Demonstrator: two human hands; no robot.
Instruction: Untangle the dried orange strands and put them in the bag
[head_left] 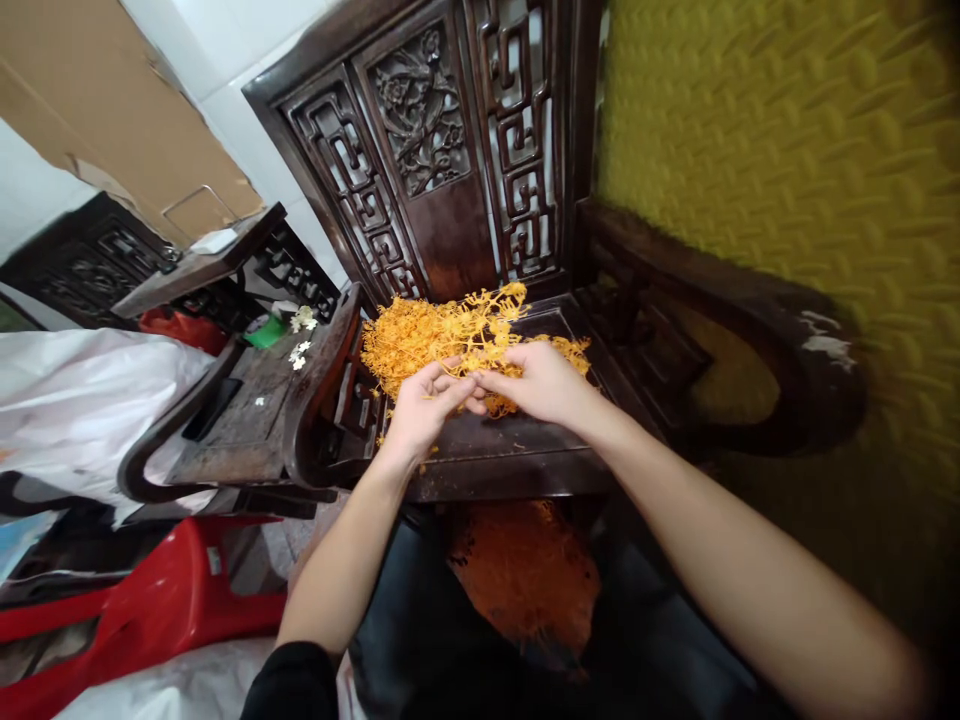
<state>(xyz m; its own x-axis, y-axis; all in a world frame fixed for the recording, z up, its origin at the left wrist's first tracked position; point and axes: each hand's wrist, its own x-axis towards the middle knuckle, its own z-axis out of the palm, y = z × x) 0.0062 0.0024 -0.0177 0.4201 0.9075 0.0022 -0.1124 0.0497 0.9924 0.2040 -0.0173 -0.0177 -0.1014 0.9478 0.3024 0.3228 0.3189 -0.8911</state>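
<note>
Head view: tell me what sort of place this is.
Probably a living space doubling as a work spot: a glossy dark-brown carved wooden armchair bears a heap of thin, branching orange-yellow pieces, and a shiny red, seemingly plastic chair is nearby, to the left.

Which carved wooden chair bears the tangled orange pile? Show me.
The carved dark wooden chair nearest the yellow textured surface; its left neighbour bears small white pieces, not the orange pile.

Heap of strands (pixel 409 340) on the chair seat (pixel 517 440), before the backrest (pixel 454 235), between left armrest (pixel 324 375) and right armrest (pixel 720 280).
</note>
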